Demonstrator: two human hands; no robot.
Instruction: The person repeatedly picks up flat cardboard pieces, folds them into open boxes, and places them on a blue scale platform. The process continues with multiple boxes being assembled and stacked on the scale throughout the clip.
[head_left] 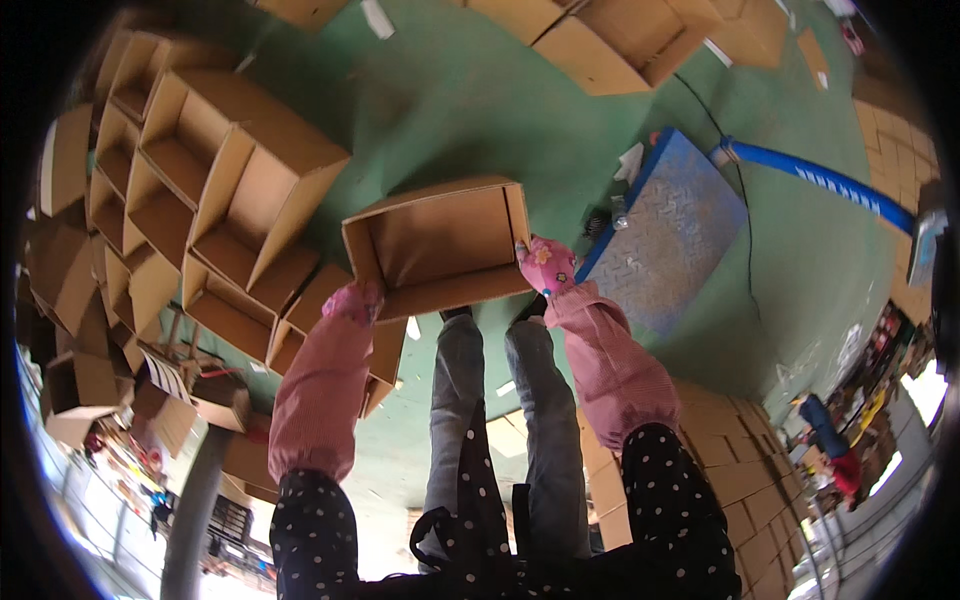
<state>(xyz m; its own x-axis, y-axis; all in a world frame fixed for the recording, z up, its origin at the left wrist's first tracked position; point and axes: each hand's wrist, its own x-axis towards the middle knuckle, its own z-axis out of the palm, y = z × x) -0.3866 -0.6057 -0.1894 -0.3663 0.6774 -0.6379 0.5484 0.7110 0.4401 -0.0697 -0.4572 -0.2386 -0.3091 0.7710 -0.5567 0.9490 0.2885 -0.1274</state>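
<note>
An open cardboard box (450, 240) is held out in front of my legs, its open side facing me and its inside bare. My left hand (352, 300), in a pink glove, grips the box's lower left corner. On the right edge, my right hand (548, 264), in a pink flowered glove, is closed around the cardboard wall. The fingertips of both hands are partly hidden by the box. Close to my left hand stand several stacked open boxes (265, 190). Right of my right hand lies a blue platform scale (670, 230) with a worn metal plate.
The scale's blue post (820, 180) reaches toward the right, and a black cable (748, 230) runs along the green floor (430, 110). More open boxes (620, 45) stand at the far side. Piled cartons (720, 450) are at the lower right, near another person (835, 450). A grey pillar (195, 510) rises at lower left.
</note>
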